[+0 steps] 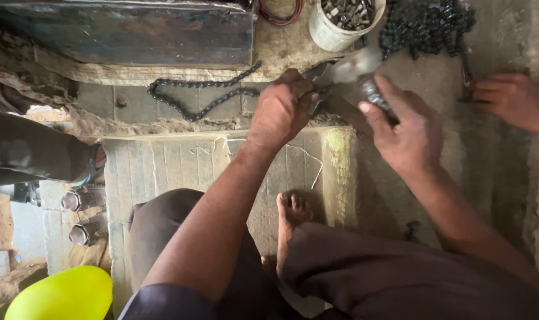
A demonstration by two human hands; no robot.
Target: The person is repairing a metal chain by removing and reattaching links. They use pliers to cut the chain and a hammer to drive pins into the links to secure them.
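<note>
A metal tool (334, 80) is gripped by the closed left hand (281, 109); a dark chain piece (376, 95) is pinched by the right hand (406, 133), near the white bucket (334, 29).

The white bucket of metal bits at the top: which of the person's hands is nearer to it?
Right. The right hand lies just below the white bucket, gripping a dark metal part. The left hand is lower and farther left, holding a tool.

Worn concrete floor (506, 195), grooved slab (180, 166) underfoot (cracked edges), rusty blue metal box (133, 29) behind, dim daylight.
</note>
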